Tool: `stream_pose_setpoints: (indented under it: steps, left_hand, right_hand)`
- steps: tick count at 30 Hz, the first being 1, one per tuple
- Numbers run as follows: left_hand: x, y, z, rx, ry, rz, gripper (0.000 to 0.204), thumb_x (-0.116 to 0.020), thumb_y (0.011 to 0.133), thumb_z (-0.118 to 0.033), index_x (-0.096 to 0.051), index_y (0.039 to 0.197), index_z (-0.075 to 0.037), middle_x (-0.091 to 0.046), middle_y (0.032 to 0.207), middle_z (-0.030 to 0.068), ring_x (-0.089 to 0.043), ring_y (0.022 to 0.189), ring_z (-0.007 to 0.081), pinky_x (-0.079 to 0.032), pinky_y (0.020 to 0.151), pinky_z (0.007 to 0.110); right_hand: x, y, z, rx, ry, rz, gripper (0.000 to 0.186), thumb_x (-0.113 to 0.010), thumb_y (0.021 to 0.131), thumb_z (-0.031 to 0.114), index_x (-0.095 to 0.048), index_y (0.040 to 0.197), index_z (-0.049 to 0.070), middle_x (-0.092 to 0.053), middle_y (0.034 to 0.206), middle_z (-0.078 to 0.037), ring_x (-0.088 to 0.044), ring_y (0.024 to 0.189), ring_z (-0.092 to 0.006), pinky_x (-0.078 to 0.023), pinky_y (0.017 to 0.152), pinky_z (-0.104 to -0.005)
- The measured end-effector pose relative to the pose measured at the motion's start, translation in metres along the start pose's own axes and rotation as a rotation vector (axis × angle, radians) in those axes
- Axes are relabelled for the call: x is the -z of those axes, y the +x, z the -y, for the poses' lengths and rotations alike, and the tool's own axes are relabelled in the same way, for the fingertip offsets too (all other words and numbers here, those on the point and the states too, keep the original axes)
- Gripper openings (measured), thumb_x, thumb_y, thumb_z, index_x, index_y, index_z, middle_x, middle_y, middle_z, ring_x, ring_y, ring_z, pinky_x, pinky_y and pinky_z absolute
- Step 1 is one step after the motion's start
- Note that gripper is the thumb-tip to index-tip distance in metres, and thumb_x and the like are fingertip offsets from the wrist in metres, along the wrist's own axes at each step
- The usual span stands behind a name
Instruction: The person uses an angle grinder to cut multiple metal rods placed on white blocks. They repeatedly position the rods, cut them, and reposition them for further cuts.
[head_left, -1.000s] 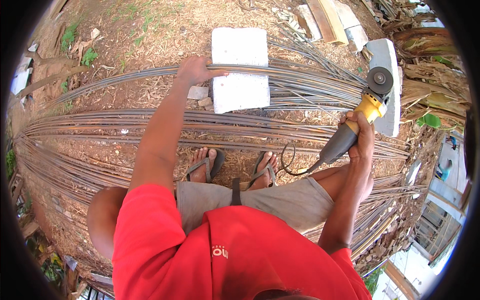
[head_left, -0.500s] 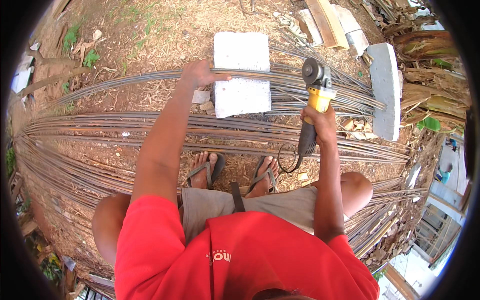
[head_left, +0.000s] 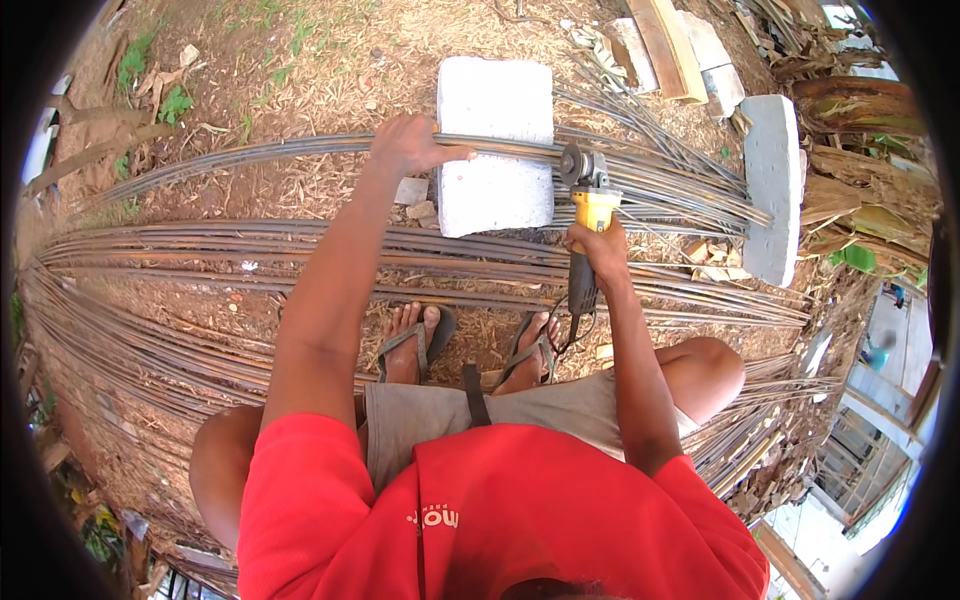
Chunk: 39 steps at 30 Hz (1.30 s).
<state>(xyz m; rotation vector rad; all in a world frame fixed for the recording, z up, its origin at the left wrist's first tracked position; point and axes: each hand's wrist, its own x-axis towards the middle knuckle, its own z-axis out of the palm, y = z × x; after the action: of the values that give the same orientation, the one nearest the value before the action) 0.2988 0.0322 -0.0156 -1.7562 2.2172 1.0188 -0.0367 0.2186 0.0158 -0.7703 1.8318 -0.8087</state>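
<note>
The left hand (head_left: 406, 146) has fingers closed around thin metal rods (head_left: 505, 146) lying across a white block (head_left: 496, 198). The right hand (head_left: 601, 248) grips a yellow and black grinder (head_left: 597, 207), its disc (head_left: 572, 165) near the rods.

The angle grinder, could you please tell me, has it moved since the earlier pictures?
Yes, the angle grinder has moved left, away from the grey slab and toward the white block.
</note>
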Motion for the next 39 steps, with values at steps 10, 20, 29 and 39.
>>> stream_pose_setpoints:
  steps: [10, 20, 29, 39]
  left_hand:
    - [-0.018, 0.0, 0.005, -0.063, 0.041, -0.226, 0.109, -0.059, 0.073, -0.109, -0.088, 0.099, -0.006, -0.075, 0.072, 0.0127, -0.077, 0.076, 0.0248, -0.06, 0.068, 0.043]
    - [-0.042, 0.004, 0.014, -0.126, 0.094, -0.436, 0.103, -0.061, 0.073, -0.108, -0.086, 0.089, -0.009, -0.071, 0.063, 0.0088, -0.073, 0.065, 0.0201, -0.056, 0.058, 0.038]
    - [-0.045, 0.001, 0.018, -0.224, 0.109, -0.522, 0.098, -0.063, 0.078, -0.103, -0.083, 0.087, -0.008, -0.073, 0.065, 0.0115, -0.076, 0.067, 0.0272, -0.063, 0.065, 0.044]
    - [-0.031, -0.002, 0.013, -0.133, 0.085, -0.315, 0.101, -0.062, 0.077, -0.104, -0.084, 0.094, -0.007, -0.077, 0.076, 0.015, -0.08, 0.084, 0.0296, -0.064, 0.083, 0.046]
  right_hand:
    - [-0.004, 0.001, -0.008, -0.043, 0.014, -0.007, 0.044, -0.083, 0.079, 0.003, -0.066, 0.118, -0.004, -0.073, 0.09, -0.009, -0.069, 0.075, -0.0177, -0.057, 0.068, -0.0349]
    - [-0.005, 0.005, -0.021, -0.034, 0.018, -0.039, 0.045, -0.084, 0.079, 0.005, -0.066, 0.119, -0.005, -0.075, 0.091, -0.011, -0.071, 0.075, -0.0183, -0.059, 0.069, -0.0349]
    - [-0.01, 0.002, -0.019, -0.019, 0.01, -0.079, 0.047, -0.086, 0.079, 0.004, -0.067, 0.121, -0.005, -0.076, 0.097, -0.009, -0.071, 0.079, -0.0171, -0.059, 0.071, -0.0342]
    - [-0.013, 0.005, -0.026, 0.047, -0.104, -0.112, 0.047, -0.086, 0.08, 0.002, -0.065, 0.122, -0.004, -0.074, 0.097, -0.008, -0.069, 0.081, -0.0155, -0.058, 0.069, -0.0319]
